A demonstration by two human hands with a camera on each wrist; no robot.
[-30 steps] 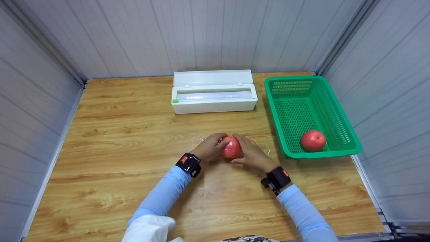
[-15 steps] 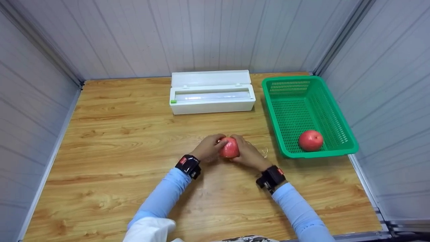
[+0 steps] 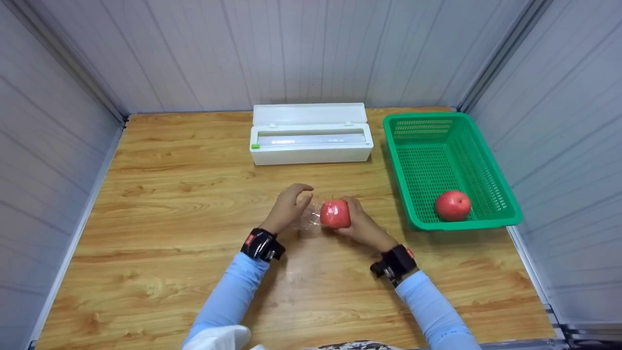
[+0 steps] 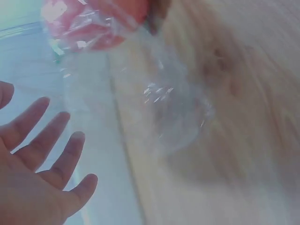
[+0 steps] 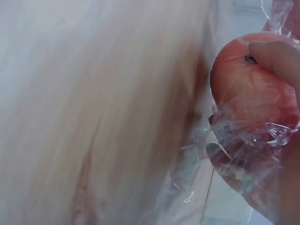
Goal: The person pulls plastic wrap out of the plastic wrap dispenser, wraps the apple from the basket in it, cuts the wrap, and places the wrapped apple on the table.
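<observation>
A red apple (image 3: 335, 214) is held up in my right hand (image 3: 360, 224), which grips it from the right side. The right wrist view shows the thumb (image 5: 276, 58) lying near the stem hollow, over clear cling film. Loose film (image 4: 176, 110) spreads out from the apple on its left side and catches the light. My left hand (image 3: 286, 206) is apart from the apple, a short way to its left. Its fingers (image 4: 49, 133) are spread and hold nothing in the left wrist view.
Behind the hands stands a white cling film box (image 3: 311, 154), lid raised and roll showing. To the right, a green basket (image 3: 402, 189) holds another red apple (image 3: 453, 205). Pale panel walls (image 3: 311, 53) enclose the wooden table (image 3: 160, 233) on the back and sides.
My left hand has let go of the apple and moved to the left, its fingers spreading. The right hand keeps hold of the apple, which has turned, and film trails from its left side.
</observation>
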